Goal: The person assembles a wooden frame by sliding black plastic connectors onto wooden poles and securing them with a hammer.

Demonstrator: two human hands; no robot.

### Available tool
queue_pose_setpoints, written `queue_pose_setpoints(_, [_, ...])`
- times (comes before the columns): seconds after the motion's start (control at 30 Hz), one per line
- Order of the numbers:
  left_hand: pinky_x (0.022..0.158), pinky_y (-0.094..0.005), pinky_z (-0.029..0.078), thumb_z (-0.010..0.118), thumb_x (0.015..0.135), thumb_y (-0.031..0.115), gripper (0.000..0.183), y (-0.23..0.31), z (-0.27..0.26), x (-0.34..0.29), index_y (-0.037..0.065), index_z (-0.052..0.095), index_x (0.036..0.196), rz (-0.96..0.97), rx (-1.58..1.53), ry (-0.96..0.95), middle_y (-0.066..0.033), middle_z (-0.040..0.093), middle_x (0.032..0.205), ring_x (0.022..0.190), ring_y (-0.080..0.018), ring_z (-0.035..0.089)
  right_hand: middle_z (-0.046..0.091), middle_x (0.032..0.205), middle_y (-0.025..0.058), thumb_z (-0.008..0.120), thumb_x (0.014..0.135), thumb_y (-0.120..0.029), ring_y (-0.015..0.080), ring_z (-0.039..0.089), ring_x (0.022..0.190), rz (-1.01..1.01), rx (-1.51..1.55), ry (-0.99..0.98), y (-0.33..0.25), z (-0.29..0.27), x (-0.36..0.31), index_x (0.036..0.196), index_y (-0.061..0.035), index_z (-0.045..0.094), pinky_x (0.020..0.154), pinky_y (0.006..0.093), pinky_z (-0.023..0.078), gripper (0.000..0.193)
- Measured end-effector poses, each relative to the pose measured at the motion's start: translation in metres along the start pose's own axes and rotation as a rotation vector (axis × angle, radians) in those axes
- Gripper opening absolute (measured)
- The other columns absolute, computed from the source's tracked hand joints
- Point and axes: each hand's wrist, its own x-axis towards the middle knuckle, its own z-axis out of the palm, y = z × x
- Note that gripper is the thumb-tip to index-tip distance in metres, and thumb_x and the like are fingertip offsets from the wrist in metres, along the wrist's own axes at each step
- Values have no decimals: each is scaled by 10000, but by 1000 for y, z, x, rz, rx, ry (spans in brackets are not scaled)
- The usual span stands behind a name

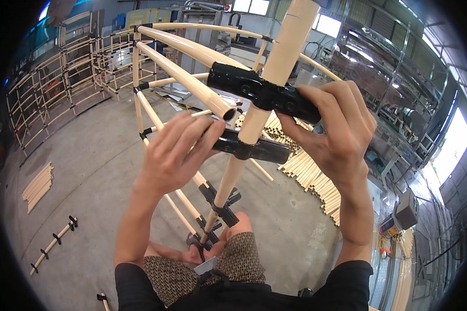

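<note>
A cream-coated pipe (pixel 290 44) stands upright and slightly tilted in front of me, with black pipe joints along it. My right hand (pixel 334 122) grips the right end of the upper black joint (pixel 251 88), thumb below and fingers over the top. Lower on the same pipe sits another black joint (pixel 262 151). My left hand (pixel 179 150) is closed around that joint's left end, which its fingers partly hide. Just above those fingertips, a horizontal cream pipe (pixel 192 85) shows its open end, apart from the upper joint. More black joints (pixel 225 213) sit farther down the upright.
Joined pipe frames (pixel 62 78) stand at the far left. A pile of cut pipes (pixel 311 181) lies on the floor to the right, and a smaller bundle (pixel 38 186) at the left. A pipe with several joints (pixel 52 246) lies at lower left. Metal racks (pixel 379 62) stand at right.
</note>
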Motion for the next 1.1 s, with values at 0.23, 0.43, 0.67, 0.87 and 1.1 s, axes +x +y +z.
queue_pose_setpoints(0.23, [950, -442, 567, 785, 727, 158, 487, -2, 1, 10, 17, 689, 1183, 3, -49, 10, -110, 683, 1199, 1058, -305, 668, 608, 829, 49, 859, 598, -130, 218, 605, 702, 25, 14, 4, 2, 3, -7, 910, -33, 676, 561, 323, 489, 375])
queue_pose_setpoints(0.43, [998, -452, 549, 772, 760, 149, 484, -5, 8, 12, 10, 663, 1210, 8, -165, 12, -142, 670, 1262, 1149, -349, 655, 653, 895, 71, 860, 590, -87, 240, 641, 758, 55, 67, 27, 3, 6, -6, 932, -19, 683, 618, 333, 529, 391])
queue_pose_setpoints(0.67, [1073, -451, 508, 781, 745, 142, 548, -17, 8, 15, 14, 615, 1252, 91, -209, -58, -145, 650, 1308, 1222, -339, 625, 677, 952, 99, 863, 601, -64, 253, 665, 805, 10, 114, 23, 10, 9, -9, 964, 1, 686, 667, 349, 553, 409])
queue_pose_setpoints(0.87, [1032, -451, 509, 812, 710, 206, 596, -23, 15, 42, 41, 592, 1238, 155, -302, -228, -93, 652, 1270, 1179, -308, 631, 679, 985, 120, 872, 643, -76, 252, 700, 793, 37, 144, 8, 14, 12, -17, 999, 18, 672, 657, 328, 575, 419])
queue_pose_setpoints(1.1, [989, -383, 517, 762, 785, 373, 441, -36, 20, 48, 82, 566, 1052, 365, -87, -241, -69, 645, 1088, 1090, -252, 636, 678, 997, 135, 867, 682, -56, 235, 714, 764, 28, 147, -89, 17, -3, -19, 1044, 41, 660, 651, 312, 590, 428])
